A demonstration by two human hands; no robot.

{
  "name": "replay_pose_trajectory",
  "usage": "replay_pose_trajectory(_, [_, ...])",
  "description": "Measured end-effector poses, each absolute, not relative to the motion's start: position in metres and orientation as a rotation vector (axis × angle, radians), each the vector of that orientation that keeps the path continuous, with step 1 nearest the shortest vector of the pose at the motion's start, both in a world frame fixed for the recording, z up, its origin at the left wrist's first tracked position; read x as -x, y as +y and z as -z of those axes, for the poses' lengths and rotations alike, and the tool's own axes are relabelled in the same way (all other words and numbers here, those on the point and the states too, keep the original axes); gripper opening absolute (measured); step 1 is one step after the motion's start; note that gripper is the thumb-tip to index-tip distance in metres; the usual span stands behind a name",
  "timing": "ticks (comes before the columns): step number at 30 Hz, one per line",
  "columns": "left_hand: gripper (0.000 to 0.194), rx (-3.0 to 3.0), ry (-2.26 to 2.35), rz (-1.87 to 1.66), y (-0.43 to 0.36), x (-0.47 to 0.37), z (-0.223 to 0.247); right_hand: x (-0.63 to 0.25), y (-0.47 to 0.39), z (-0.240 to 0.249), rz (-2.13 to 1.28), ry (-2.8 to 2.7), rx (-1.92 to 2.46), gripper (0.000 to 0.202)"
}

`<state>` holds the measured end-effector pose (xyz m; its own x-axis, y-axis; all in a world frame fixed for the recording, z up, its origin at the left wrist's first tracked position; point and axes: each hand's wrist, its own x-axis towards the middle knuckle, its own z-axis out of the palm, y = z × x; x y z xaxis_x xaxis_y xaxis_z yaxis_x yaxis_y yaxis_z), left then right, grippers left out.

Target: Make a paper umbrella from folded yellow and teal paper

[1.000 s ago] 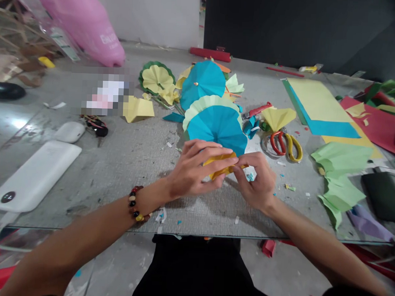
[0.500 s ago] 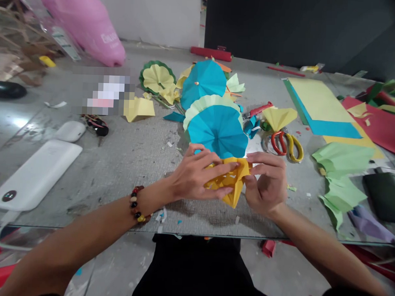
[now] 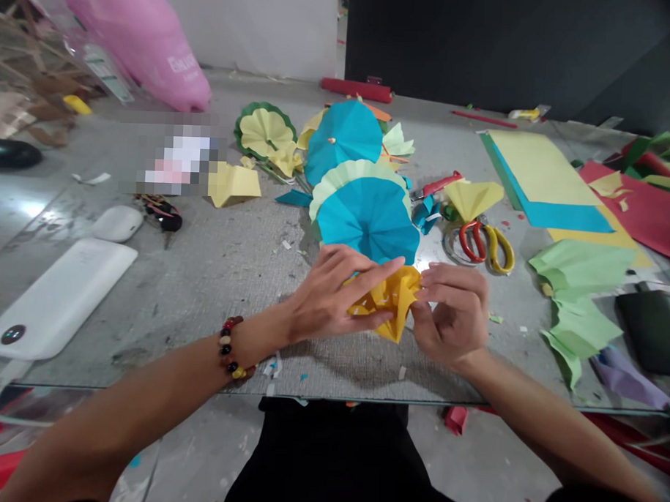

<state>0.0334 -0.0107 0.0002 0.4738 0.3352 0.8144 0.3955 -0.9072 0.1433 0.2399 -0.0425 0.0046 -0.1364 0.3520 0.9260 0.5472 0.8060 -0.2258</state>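
Between my two hands is a piece of folded yellow paper (image 3: 398, 301), creased and partly cut, its lower tip pointing down over the table. My left hand (image 3: 341, 291) holds it from the left, index finger stretched across its top and other fingers along its side. At the right edge, my right hand (image 3: 454, 310) pinches the paper between thumb and fingers. Just beyond lies a pleated blue paper disc (image 3: 369, 215) with a pale green scalloped paper behind it. A second blue disc (image 3: 347, 141) stands tilted farther back.
Scissors (image 3: 486, 245) with red and yellow handles lie right of the discs. Stacked coloured sheets (image 3: 557, 174) and crumpled green paper (image 3: 580, 289) are farther right. A white power bank (image 3: 64, 296) and a white case (image 3: 119, 223) sit left. The table's front edge runs near my forearms.
My left index finger has lifted and straightened over the top of the yellow paper. The paper's lower tip has risen slightly, and my right hand still pinches its edge.
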Motion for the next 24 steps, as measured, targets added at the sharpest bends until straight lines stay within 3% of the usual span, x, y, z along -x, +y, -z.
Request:
replay_pose_trajectory(12, [0.023, 2.43, -1.074, 1.855, -0.009, -0.035, -0.003, -0.238, -0.041, -0.004, 0.151, -1.656, 0.787, 0.028])
replay_pose_trajectory(20, [0.015, 2.273, -1.075, 2.099, -0.003, -0.033, 0.003, -0.239, -0.04, 0.0, 0.18, -1.593, 0.827, 0.024])
replay_pose_trajectory(24, [0.012, 2.212, -1.104, 2.104, -0.001, -0.031, 0.003, -0.241, -0.043, 0.002, 0.171, -1.581, 0.902, 0.038])
